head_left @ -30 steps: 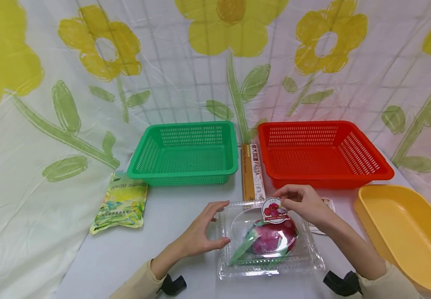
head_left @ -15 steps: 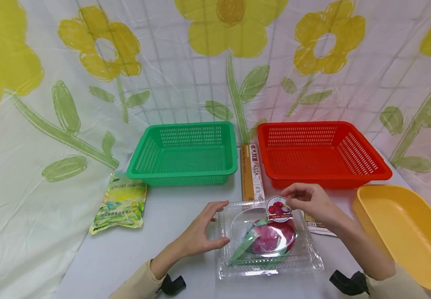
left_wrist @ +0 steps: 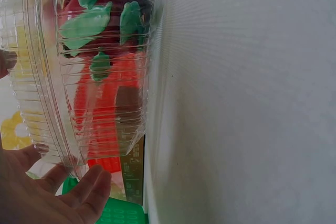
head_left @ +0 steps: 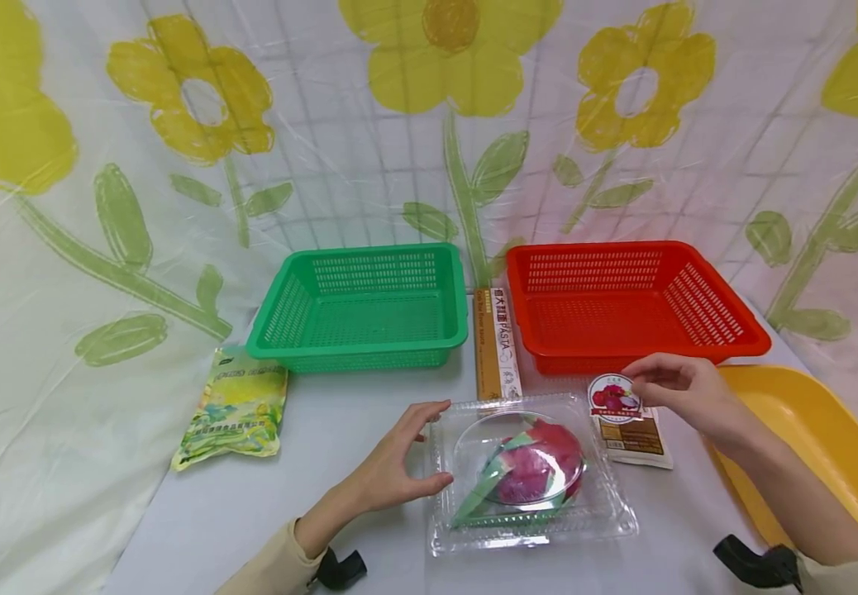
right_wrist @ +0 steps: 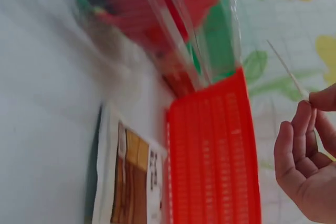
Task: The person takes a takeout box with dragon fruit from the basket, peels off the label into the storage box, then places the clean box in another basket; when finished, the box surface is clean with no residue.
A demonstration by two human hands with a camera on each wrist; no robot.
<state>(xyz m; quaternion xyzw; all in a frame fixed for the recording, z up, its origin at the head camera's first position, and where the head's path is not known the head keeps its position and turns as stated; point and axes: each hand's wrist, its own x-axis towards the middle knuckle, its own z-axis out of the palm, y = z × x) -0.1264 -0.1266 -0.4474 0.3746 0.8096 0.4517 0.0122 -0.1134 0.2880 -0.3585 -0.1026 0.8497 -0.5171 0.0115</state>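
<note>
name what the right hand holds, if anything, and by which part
The right hand pinches a round white label with red print by its upper right edge.

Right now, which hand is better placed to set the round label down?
Likely the right hand: it pinches the round label, while the left hand is by the clear container, farther from it.

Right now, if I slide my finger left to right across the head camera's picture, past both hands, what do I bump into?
Yellow-green bag, left hand, clear plastic box, round label in the pinching fingers, right hand, yellow tub.
</note>
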